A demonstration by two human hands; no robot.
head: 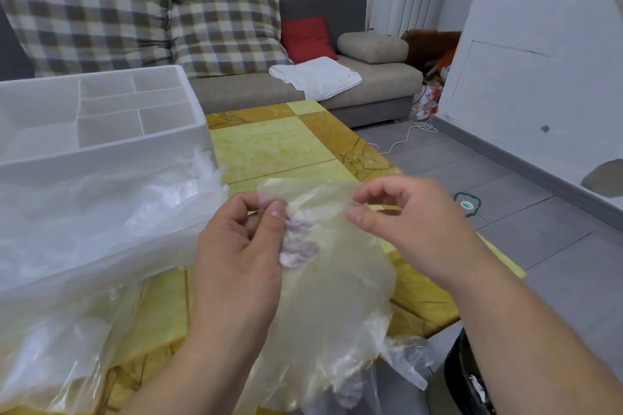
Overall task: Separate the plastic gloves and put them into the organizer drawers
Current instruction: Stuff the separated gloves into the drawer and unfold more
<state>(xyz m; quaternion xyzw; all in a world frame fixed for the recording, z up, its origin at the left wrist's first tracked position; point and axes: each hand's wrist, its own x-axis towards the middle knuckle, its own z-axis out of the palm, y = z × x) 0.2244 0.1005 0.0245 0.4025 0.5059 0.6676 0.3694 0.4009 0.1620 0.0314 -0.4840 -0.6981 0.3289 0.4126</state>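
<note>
My left hand point(236, 256) has its thumb and curled fingers pinched on the upper left edge of a clear plastic glove point(330, 286). My right hand point(411, 219) nips the upper right edge between thumb and forefinger, with the other fingers loosely bent above it. The two hands are near each other and the film is stretched between them. From that top edge the glove hangs down in front of me, crumpled at the bottom, where it passes over the near edge of the tabletop point(276, 145). Pinkish patches show through the film just beside my left thumb (I cannot tell what they are).

To the left of my left hand lies the heap of plastic gloves point(84, 229). It spreads from the near edge of the tabletop up against and over the near wall of the organizer point(202, 131). The organizer is a white open tray split by dividers into several compartments, and those I can see into hold nothing. Its right wall stops short of the middle of the tabletop.

Behind my hands and to the right of the organizer is a bare stretch of yellow and brown stone. The right edge of the tabletop runs on a slant from the far corner down towards my right forearm. Past it is grey tiled floor point(505, 162) with a white cable point(401, 141) trailing across. A grey sofa point(371, 84) stands beyond the far edge, apart from the tabletop.
</note>
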